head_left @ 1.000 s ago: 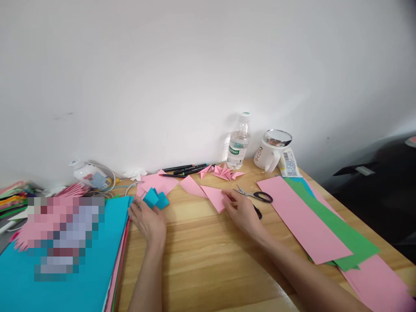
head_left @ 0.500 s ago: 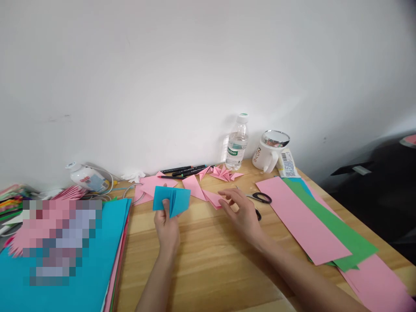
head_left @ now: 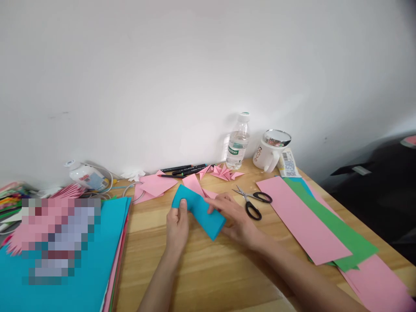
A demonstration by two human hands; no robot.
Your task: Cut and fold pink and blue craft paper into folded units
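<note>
A folded piece of blue paper [head_left: 203, 216] is held above the wooden table, a crease running across its middle. My left hand [head_left: 177, 223] pinches its left part, thumb on top. At the right part, my right hand [head_left: 238, 219] has its fingertips on the upper face, with the thumb side partly hidden behind the paper. Beyond the hands lie pink paper pieces [head_left: 159, 186] and a small cluster of folded pink paper [head_left: 223, 172]. Black-handled scissors [head_left: 250, 203] rest just past my right hand, blades partly apart.
A water bottle [head_left: 238, 145] and a white mug [head_left: 268, 154] stand by the wall, near black pens [head_left: 190, 170]. Pink strips [head_left: 305, 221] and green paper [head_left: 351, 247] lie at right. On the left are a blue paper stack [head_left: 107, 242] and a white bottle [head_left: 87, 177].
The blue paper, upright with its fold standing out before, now lies flatter and reaches further right. My right hand has come from apart to touching it; my left hand moved slightly right.
</note>
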